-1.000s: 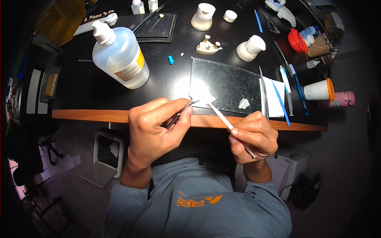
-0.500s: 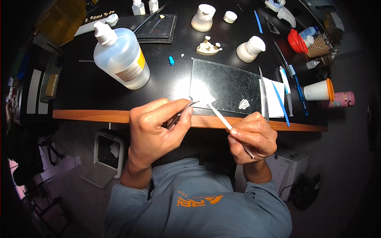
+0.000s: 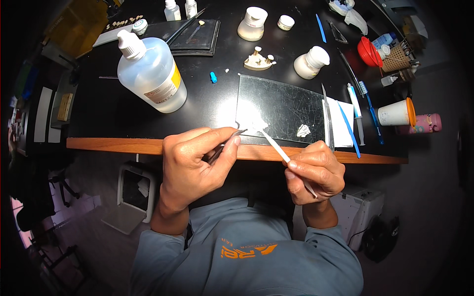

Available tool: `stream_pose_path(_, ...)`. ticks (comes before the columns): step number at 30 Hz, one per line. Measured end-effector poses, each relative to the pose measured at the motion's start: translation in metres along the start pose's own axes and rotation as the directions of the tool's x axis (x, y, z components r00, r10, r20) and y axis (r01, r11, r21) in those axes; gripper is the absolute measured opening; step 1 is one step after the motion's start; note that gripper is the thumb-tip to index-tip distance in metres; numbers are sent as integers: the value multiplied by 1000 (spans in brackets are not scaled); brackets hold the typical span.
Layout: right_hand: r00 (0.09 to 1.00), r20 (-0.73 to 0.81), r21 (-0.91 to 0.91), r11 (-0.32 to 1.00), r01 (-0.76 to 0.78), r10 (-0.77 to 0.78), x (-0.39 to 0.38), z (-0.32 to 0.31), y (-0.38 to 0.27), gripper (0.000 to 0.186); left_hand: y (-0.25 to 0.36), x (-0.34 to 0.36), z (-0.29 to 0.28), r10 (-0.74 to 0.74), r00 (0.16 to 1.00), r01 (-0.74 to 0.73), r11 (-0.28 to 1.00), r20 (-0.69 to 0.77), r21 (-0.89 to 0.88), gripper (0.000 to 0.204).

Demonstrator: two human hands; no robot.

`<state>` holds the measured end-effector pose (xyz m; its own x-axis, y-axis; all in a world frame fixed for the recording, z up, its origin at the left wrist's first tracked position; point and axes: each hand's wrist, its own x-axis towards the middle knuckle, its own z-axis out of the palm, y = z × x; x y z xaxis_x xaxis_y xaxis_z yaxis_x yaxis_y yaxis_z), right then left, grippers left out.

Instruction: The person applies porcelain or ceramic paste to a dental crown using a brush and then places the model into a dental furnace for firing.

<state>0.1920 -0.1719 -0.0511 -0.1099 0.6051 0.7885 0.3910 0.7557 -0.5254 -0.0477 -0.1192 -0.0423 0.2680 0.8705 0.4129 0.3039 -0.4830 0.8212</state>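
Note:
My left hand is closed round a slim dark metal tool that looks like tweezers; its fine tip points right, over the near edge of a glass slab. In my right hand a thin white stick is pinched between thumb and fingers, slanting up to the left. Its tip meets or hovers just by a small patch of white material on the slab, where glare hides detail. The two tool tips are close together but apart. A streaky white lump lies on the slab's right part.
A large squeeze bottle stands left of the slab. Behind it are a dental model, two jars and a blue piece. A scalpel-like tool, white paper, a syringe and a toothbrush lie right.

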Motion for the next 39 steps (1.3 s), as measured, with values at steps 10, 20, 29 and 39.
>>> stream_pose_path(10, 1000, -17, -8, 1000, 4, -4, 1, 4, 0, 27, 8, 2, -9, -170, 974, 194, 968, 152, -157, 14)
stream_pose_path(20, 1000, 25, -21, 1000, 13, -13, 5, 7, 0, 29, 5, 1, -7, -164, 976, 186, 971, 145, -152, 15)
stream_pose_path(29, 997, 55, -16, 998, 56, -55, 5, 2, 0, 28, 3, 0, -8, -135, 980, 149, 985, 149, -88, 12)
stream_pose_path(39, 995, 7, -148, 984, -99, 101, 0, -11, 0, 23, 3, -2, -7, -113, 985, 121, 991, 129, -51, 11)
